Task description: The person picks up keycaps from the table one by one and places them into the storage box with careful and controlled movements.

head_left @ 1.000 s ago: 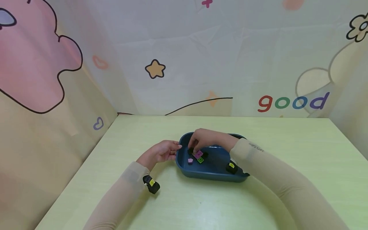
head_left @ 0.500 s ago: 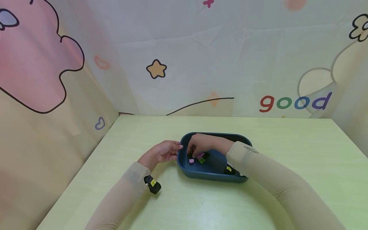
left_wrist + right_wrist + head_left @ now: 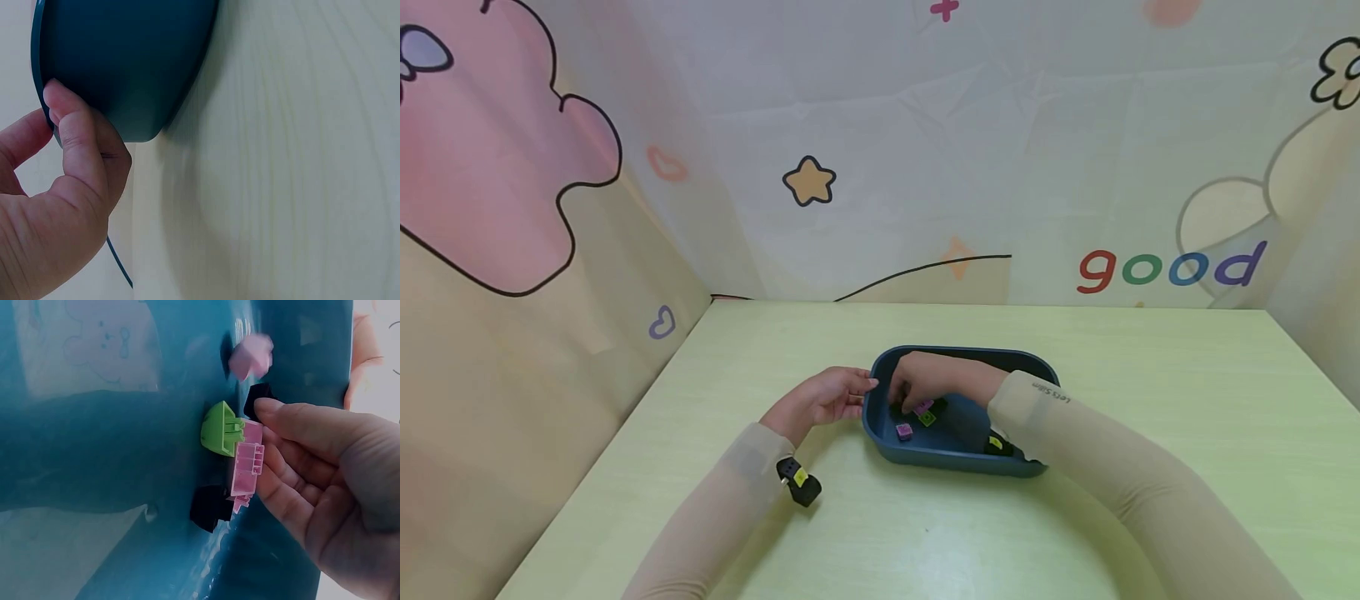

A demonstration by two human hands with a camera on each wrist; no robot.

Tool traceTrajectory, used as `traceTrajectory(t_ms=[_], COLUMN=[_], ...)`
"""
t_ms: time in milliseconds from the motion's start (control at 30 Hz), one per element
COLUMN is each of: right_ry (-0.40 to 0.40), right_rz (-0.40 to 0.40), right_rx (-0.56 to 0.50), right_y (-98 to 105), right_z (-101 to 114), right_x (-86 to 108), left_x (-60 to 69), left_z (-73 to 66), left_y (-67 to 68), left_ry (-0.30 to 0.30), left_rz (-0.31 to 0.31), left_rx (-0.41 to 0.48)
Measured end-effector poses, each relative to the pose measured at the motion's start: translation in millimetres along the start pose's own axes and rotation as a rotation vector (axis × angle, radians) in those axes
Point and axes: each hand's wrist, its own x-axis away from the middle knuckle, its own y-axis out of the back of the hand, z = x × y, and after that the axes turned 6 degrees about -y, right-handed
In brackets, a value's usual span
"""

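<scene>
My left hand [image 3: 827, 393] pinches the left rim of a dark blue tray [image 3: 940, 458] between thumb and fingers, as the left wrist view shows. Inside the tray, my right hand [image 3: 928, 375] reaches down near that end. Its thumb and curled fingers pinch a small black block [image 3: 257, 399], seen in the right wrist view. Close against those fingers lie a pink block [image 3: 247, 465] with a hollow side and a light green block [image 3: 219, 429]. Another black block [image 3: 211, 507] lies beside them. A separate pink block [image 3: 904, 432], blurred in the right wrist view, sits toward the tray's front.
The tray stands on a pale wood-grain table [image 3: 880, 533]. A printed cloth [image 3: 880, 183] hangs behind the table and along its sides. Small black cameras with yellow labels are strapped at both sleeves; the right one [image 3: 997, 443] dips into the tray's front right.
My right hand has lowered slightly and shifted left inside the tray. The separate pink block has moved a little toward the front and turned. My left hand stays at the rim.
</scene>
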Motion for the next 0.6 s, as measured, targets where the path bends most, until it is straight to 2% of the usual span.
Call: traceTrajectory(t_ms=[300, 600], right_ry=[-0.036, -0.013], right_rz=[0.032, 0.019], right_rx=[-0.029, 0.025], right_y=[-1.7, -0.5], right_z=[1.6, 2.7], right_x=[-0.9, -0.9], left_x=[0.6, 0.9], left_z=[-1.0, 0.6], left_y=[-0.8, -0.7], left_ry=[-0.008, -0.008], left_rz=[0.004, 0.002], left_rx=[0.001, 0.003])
